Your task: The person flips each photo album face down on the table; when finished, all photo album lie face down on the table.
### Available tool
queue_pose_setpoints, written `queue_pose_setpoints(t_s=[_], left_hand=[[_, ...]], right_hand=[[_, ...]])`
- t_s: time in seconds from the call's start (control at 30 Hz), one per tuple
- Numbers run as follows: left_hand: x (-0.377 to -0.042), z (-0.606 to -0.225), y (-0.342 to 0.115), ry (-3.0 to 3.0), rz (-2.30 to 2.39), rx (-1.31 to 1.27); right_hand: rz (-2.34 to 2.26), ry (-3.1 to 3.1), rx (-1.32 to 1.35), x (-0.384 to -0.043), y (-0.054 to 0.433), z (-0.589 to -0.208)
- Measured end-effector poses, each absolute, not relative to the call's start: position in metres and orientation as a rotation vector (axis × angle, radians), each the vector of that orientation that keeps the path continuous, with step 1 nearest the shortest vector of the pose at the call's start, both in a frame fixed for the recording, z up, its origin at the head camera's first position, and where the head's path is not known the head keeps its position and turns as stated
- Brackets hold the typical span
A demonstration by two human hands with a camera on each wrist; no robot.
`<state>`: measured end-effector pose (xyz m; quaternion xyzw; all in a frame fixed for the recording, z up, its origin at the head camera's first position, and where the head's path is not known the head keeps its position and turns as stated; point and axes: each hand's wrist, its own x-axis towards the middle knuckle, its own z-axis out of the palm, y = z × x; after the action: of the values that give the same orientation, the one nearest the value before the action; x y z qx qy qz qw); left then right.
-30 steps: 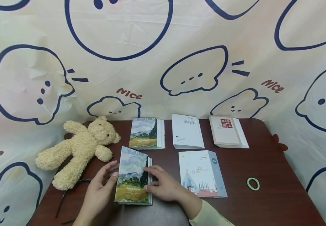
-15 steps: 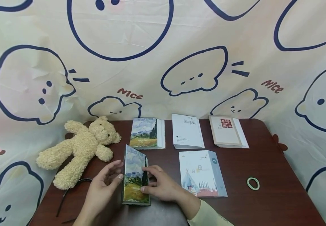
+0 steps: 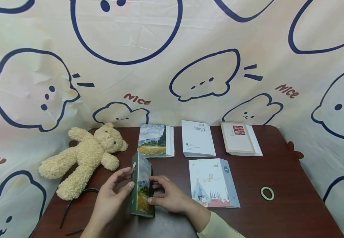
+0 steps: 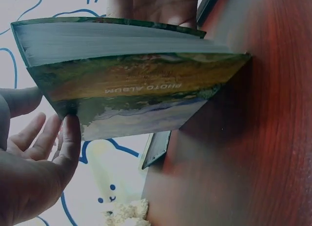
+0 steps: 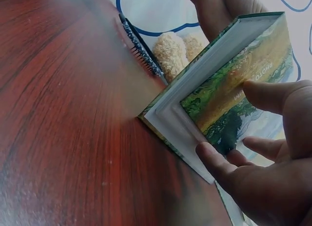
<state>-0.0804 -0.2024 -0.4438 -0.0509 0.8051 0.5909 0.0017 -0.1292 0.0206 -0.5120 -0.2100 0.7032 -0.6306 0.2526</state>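
A thick photo album [image 3: 143, 188] with a painted landscape cover and dark green spine stands tilted between both hands. Its fore edge is low at the table and its spine raised toward the left. My left hand [image 3: 110, 195] touches the spine with thumb and fingertips, its fingers loosely bent. On the other side my right hand [image 3: 172, 196] holds the front cover near its free edge, thumb on the painting and fingers at the rim. White pages [image 4: 122, 43] show between the covers in the left wrist view. The right hand's farther fingers are partly hidden.
Several more albums lie on the brown table [image 3: 282, 158], among them a matching landscape album [image 3: 151, 140] and a tent-patterned album [image 3: 209, 183]. A teddy bear [image 3: 85, 155] lies left, beside a black toothed headband [image 5: 141, 48]. A green ring [image 3: 267, 193] lies right.
The album has turned up from its front cover showing broadly to its green spine facing up and left. The left hand has shifted slightly right with it; the right hand has barely moved.
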Motion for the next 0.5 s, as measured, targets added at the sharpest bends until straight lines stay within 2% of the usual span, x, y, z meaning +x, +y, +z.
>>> queue_pose_setpoints(t_s=[0.5], left_hand=[[-0.087,-0.448,-0.192,2.443,1.9,-0.151]], right_hand=[[-1.759,1.826,-0.599,-0.125,0.031,-0.493]])
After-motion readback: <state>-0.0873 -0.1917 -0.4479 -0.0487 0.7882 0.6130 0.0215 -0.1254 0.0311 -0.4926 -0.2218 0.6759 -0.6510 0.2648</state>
